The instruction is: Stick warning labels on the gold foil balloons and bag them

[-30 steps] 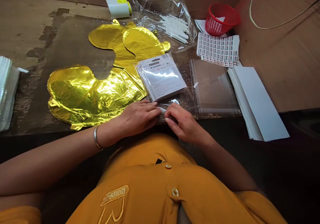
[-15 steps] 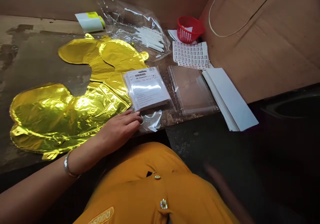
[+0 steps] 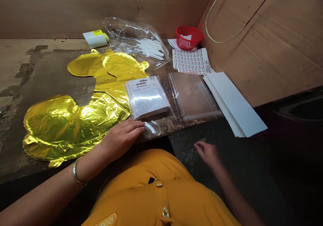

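Observation:
My left hand (image 3: 124,136) lies with its fingers stretched out at the table's front edge, over the near end of a clear plastic sleeve (image 3: 154,127). Just beyond its fingertips is a stack of flat packs in clear sleeves (image 3: 148,98), with a printed white sheet on top. Gold foil balloons (image 3: 101,106), uninflated, spread out left of the packs and reach my left wrist. My right hand (image 3: 208,153) hangs over the dark floor in front of the table, its fingers curled in together, and nothing shows in them.
Empty clear sleeves (image 3: 195,99) lie right of the packs, beside white cards (image 3: 234,101) that overhang the edge. Behind are label sheets (image 3: 191,61), a red basket (image 3: 188,43), a plastic bag of white sticks (image 3: 151,49) and a white-and-yellow packet (image 3: 95,39). Wooden panels (image 3: 262,51) border the table.
My right hand, a blur low on the right before, has come up into clear view with curled fingers. My left hand stays by the packs. The view has tilted up slightly.

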Action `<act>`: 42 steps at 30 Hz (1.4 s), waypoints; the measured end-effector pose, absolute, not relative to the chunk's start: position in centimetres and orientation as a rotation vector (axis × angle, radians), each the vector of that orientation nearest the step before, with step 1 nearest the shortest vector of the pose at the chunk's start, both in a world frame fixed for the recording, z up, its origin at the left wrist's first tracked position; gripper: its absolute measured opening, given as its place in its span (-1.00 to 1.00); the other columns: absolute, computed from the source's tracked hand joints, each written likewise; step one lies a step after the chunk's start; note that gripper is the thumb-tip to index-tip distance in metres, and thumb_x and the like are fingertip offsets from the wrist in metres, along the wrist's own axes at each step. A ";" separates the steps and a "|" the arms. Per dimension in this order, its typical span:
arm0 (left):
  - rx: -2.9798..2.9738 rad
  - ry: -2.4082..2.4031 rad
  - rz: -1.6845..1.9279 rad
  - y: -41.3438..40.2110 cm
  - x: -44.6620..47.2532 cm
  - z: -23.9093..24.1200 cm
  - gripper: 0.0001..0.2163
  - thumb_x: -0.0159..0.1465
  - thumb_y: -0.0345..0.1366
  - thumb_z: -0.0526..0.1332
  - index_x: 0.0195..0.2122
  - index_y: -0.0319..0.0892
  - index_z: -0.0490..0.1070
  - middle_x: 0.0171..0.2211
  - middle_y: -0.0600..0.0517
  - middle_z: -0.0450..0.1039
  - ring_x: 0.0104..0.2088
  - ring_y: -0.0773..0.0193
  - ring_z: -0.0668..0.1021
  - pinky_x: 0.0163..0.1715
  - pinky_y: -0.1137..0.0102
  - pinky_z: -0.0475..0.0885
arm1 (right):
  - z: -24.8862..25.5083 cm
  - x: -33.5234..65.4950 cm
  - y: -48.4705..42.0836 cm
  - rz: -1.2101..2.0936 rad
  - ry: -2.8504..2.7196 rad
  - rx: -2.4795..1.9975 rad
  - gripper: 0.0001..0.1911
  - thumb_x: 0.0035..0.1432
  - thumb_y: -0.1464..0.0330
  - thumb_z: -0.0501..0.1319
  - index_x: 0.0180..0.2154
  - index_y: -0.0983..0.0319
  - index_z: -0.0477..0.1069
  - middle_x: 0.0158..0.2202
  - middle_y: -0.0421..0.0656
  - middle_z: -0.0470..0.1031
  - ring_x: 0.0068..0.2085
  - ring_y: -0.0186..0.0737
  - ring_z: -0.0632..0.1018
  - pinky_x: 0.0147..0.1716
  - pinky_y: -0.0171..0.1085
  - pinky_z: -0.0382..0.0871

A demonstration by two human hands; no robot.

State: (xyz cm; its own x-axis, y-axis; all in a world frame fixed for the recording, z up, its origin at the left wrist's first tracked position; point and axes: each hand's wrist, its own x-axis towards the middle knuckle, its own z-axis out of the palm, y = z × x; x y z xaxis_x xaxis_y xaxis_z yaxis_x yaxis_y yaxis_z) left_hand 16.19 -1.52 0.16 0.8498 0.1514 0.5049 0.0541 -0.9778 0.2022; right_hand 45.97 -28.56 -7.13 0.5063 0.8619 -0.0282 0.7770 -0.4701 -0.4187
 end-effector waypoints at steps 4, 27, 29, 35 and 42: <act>2.592 0.248 0.831 -1.6 15.6 0.0 -0.93 0.31 -0.44 0.13 -0.26 -0.19 0.39 -0.16 -0.10 0.58 -0.16 0.25 0.62 -0.19 0.41 0.56 | -1.4 43.6 -22.2 -0.114 -1.673 -1.982 -0.60 0.13 0.28 0.28 0.02 0.18 0.43 0.05 0.01 0.49 0.10 0.07 0.46 0.09 0.08 0.35; 2.981 0.362 0.796 -1.9 16.2 -0.2 -0.80 0.29 -0.49 0.12 -0.11 -0.25 0.46 -0.13 -0.12 0.56 -0.07 0.08 0.53 -0.05 0.19 0.53 | -1.0 40.4 -12.7 -0.177 -2.037 -1.350 -0.66 0.19 0.49 0.21 0.01 0.20 0.48 -0.01 -0.03 0.55 0.06 -0.10 0.51 0.04 -0.07 0.49; 2.950 0.346 0.801 -2.1 16.2 -0.2 -0.81 0.28 -0.51 0.14 -0.12 -0.28 0.45 -0.14 -0.13 0.55 -0.06 0.08 0.52 -0.03 0.20 0.52 | -1.2 40.2 -12.7 -0.155 -2.034 -1.302 -0.65 0.18 0.50 0.21 0.01 0.19 0.47 -0.05 -0.04 0.57 0.03 -0.12 0.53 0.02 -0.09 0.50; 2.793 0.417 0.903 -2.4 16.1 -0.1 -0.82 0.29 -0.50 0.13 -0.10 -0.25 0.43 -0.15 -0.13 0.54 -0.12 0.17 0.56 -0.08 0.29 0.52 | -0.6 39.9 -12.7 0.079 -1.782 -1.375 -0.74 0.19 0.50 0.21 -0.10 0.14 0.53 -0.17 -0.11 0.60 -0.13 -0.21 0.56 -0.10 -0.15 0.51; 2.434 0.780 0.720 -1.2 16.6 1.6 -0.81 0.35 -0.31 0.08 -0.24 -0.19 0.48 -0.30 -0.03 0.56 -0.33 0.28 0.57 -0.33 0.44 0.45 | 1.2 39.7 -11.5 0.497 -1.402 -1.529 -0.83 0.23 0.34 0.19 -0.24 0.21 0.57 -0.30 -0.12 0.57 -0.26 -0.25 0.57 -0.25 -0.26 0.49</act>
